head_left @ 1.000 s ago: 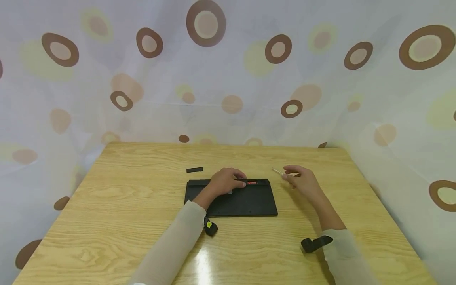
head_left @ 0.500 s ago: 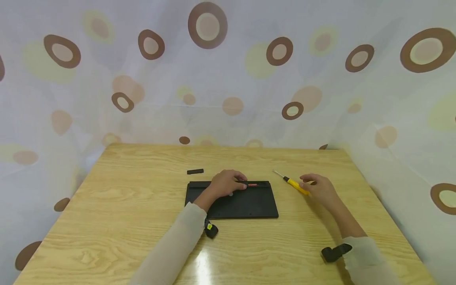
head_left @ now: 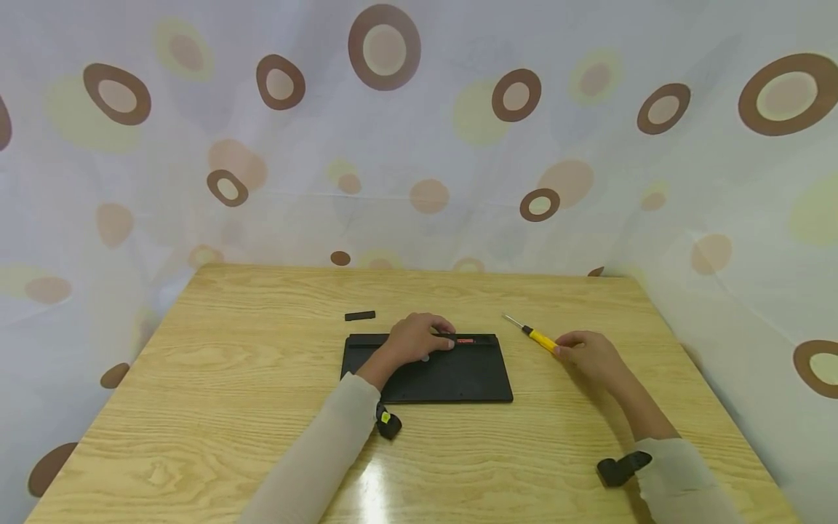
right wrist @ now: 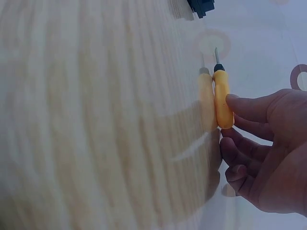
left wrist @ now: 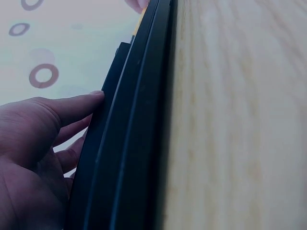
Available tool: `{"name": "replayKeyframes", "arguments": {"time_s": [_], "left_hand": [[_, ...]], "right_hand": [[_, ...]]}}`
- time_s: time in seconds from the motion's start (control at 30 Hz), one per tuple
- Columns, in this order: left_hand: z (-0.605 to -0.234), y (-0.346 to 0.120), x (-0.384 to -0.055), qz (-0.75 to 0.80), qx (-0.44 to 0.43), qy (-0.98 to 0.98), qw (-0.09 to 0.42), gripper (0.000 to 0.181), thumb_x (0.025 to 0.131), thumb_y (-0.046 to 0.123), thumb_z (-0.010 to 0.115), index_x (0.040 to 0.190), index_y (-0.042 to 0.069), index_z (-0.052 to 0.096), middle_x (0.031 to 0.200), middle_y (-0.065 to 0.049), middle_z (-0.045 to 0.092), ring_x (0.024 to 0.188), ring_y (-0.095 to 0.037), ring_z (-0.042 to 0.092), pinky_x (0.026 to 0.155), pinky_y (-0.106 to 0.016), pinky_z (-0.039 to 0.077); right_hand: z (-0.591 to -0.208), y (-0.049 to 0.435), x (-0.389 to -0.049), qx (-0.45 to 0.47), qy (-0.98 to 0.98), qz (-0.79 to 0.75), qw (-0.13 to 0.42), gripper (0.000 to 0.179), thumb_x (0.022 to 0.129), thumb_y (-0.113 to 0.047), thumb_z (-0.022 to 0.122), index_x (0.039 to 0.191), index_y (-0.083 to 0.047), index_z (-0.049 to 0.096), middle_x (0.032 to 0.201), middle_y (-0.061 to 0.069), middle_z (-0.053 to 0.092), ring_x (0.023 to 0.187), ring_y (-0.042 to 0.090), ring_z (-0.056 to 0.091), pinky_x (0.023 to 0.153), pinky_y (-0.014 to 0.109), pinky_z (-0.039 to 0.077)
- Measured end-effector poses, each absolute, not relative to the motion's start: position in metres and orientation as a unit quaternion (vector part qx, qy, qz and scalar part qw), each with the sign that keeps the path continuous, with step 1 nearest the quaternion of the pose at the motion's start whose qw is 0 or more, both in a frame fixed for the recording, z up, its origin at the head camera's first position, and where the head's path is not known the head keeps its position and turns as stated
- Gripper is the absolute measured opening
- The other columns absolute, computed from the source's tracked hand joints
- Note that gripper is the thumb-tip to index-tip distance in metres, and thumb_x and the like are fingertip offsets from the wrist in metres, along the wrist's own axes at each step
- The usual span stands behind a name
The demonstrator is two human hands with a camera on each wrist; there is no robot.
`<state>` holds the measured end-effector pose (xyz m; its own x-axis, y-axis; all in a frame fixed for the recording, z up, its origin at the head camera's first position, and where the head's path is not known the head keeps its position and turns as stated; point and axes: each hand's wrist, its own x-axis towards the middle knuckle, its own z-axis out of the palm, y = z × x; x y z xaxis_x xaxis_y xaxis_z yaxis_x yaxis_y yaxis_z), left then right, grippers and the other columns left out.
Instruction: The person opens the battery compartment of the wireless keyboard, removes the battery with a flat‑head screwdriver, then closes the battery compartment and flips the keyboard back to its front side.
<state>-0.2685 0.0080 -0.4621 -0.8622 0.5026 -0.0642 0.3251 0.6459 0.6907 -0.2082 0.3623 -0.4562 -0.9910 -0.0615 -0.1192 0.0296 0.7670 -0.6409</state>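
A flat black keyboard (head_left: 458, 378) lies face down on the table, its raised far ridge holding an uncovered slot with a red battery (head_left: 465, 340). My left hand (head_left: 414, 338) grips this ridge, thumb on the near side and fingers over the far edge; the left wrist view shows the thumb (left wrist: 81, 104) against the black edge. To the right, a screwdriver (head_left: 543, 339) with a yellow handle and thin metal shaft points away to the left. My right hand (head_left: 592, 356) pinches the handle's near end between thumb and forefinger, low over the table.
A small black battery cover (head_left: 360, 316) lies behind the keyboard at the left. The wooden table (head_left: 196, 407) ends at the back and sides near a hanging cloth (head_left: 294, 145) patterned with circles.
My right hand has drawn back toward the lower right, loosened around the screwdriver, then closed thumb and forefinger on its handle end. The left hand stays on the keyboard.
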Motion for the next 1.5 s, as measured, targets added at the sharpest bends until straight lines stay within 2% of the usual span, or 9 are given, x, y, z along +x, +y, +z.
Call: {"name": "replayKeyframes", "arguments": {"time_s": [0.2, 0.43, 0.67, 0.77, 0.9, 1.1, 1.23, 1.37, 1.5], "left_hand": [[-0.464, 0.007, -0.269, 0.355, 0.230, 0.897, 0.129, 0.029, 0.096, 0.035, 0.069, 0.124, 0.027, 0.071, 0.121, 0.005, 0.070, 0.069, -0.007, 0.064, 0.082, -0.037, 0.050], [-0.465, 0.007, -0.270, 0.363, 0.228, 0.894, 0.131, 0.029, 0.096, 0.036, 0.069, 0.124, 0.027, 0.071, 0.122, 0.005, 0.070, 0.068, -0.007, 0.065, 0.081, -0.037, 0.050], [-0.465, 0.007, -0.269, 0.366, 0.226, 0.893, 0.135, 0.030, 0.096, 0.036, 0.069, 0.125, 0.026, 0.071, 0.124, 0.005, 0.069, 0.066, -0.008, 0.066, 0.076, -0.034, 0.051], [-0.465, 0.007, -0.269, 0.366, 0.225, 0.893, 0.136, 0.030, 0.096, 0.035, 0.069, 0.125, 0.026, 0.071, 0.124, 0.005, 0.069, 0.064, -0.009, 0.066, 0.075, -0.034, 0.050], [-0.465, 0.007, -0.269, 0.362, 0.224, 0.895, 0.133, 0.029, 0.096, 0.035, 0.069, 0.124, 0.027, 0.071, 0.123, 0.005, 0.070, 0.063, -0.009, 0.065, 0.077, -0.035, 0.050], [-0.465, 0.007, -0.268, 0.357, 0.226, 0.896, 0.133, 0.030, 0.097, 0.035, 0.069, 0.125, 0.026, 0.070, 0.122, 0.005, 0.070, 0.064, -0.008, 0.065, 0.077, -0.035, 0.050], [-0.464, 0.007, -0.268, 0.365, 0.228, 0.892, 0.135, 0.031, 0.097, 0.034, 0.069, 0.126, 0.025, 0.070, 0.123, 0.004, 0.070, 0.064, -0.009, 0.065, 0.071, -0.031, 0.051], [-0.465, 0.007, -0.268, 0.378, 0.228, 0.886, 0.139, 0.030, 0.097, 0.032, 0.069, 0.125, 0.024, 0.071, 0.122, 0.003, 0.070, 0.064, -0.010, 0.066, 0.063, -0.029, 0.052], [-0.466, 0.007, -0.269, 0.384, 0.227, 0.884, 0.141, 0.029, 0.096, 0.032, 0.070, 0.125, 0.025, 0.071, 0.122, 0.002, 0.070, 0.064, -0.010, 0.066, 0.062, -0.028, 0.053]], "right_hand": [[-0.456, 0.361, -0.206, -0.025, 0.942, -0.331, 0.056, 0.038, 0.098, -0.027, 0.067, 0.123, 0.003, 0.066, 0.119, 0.022, 0.068, 0.108, 0.037, 0.064, 0.086, 0.049, 0.054], [-0.456, 0.357, -0.206, -0.022, 0.944, -0.325, 0.051, 0.036, 0.095, -0.018, 0.069, 0.124, 0.003, 0.065, 0.117, 0.022, 0.066, 0.102, 0.034, 0.063, 0.085, 0.047, 0.053], [-0.459, 0.358, -0.204, -0.014, 0.944, -0.326, 0.042, 0.032, 0.094, -0.012, 0.070, 0.123, 0.001, 0.065, 0.121, 0.024, 0.064, 0.107, 0.037, 0.060, 0.088, 0.050, 0.051], [-0.459, 0.360, -0.202, -0.004, 0.938, -0.343, 0.043, 0.034, 0.094, -0.013, 0.070, 0.125, 0.000, 0.064, 0.124, 0.025, 0.061, 0.109, 0.038, 0.059, 0.086, 0.046, 0.052], [-0.456, 0.362, -0.200, -0.006, 0.931, -0.364, 0.032, 0.037, 0.097, -0.017, 0.067, 0.130, 0.000, 0.063, 0.128, 0.025, 0.060, 0.111, 0.037, 0.059, 0.081, 0.035, 0.053], [-0.449, 0.363, -0.196, -0.019, 0.922, -0.385, -0.017, 0.040, 0.103, -0.027, 0.061, 0.134, -0.002, 0.061, 0.130, 0.022, 0.061, 0.108, 0.029, 0.060, 0.078, 0.020, 0.051], [-0.442, 0.357, -0.195, -0.009, 0.908, -0.414, -0.061, 0.044, 0.103, -0.034, 0.060, 0.134, -0.002, 0.061, 0.124, 0.018, 0.062, 0.101, 0.018, 0.058, 0.076, 0.014, 0.050], [-0.438, 0.348, -0.196, 0.005, 0.894, -0.437, -0.095, 0.045, 0.102, -0.038, 0.060, 0.133, -0.005, 0.062, 0.124, 0.014, 0.060, 0.097, 0.008, 0.054, 0.073, 0.013, 0.050], [-0.434, 0.340, -0.197, 0.010, 0.886, -0.447, -0.127, 0.045, 0.102, -0.038, 0.060, 0.135, -0.008, 0.062, 0.127, 0.011, 0.058, 0.097, -0.001, 0.056, 0.075, 0.010, 0.049]]}}
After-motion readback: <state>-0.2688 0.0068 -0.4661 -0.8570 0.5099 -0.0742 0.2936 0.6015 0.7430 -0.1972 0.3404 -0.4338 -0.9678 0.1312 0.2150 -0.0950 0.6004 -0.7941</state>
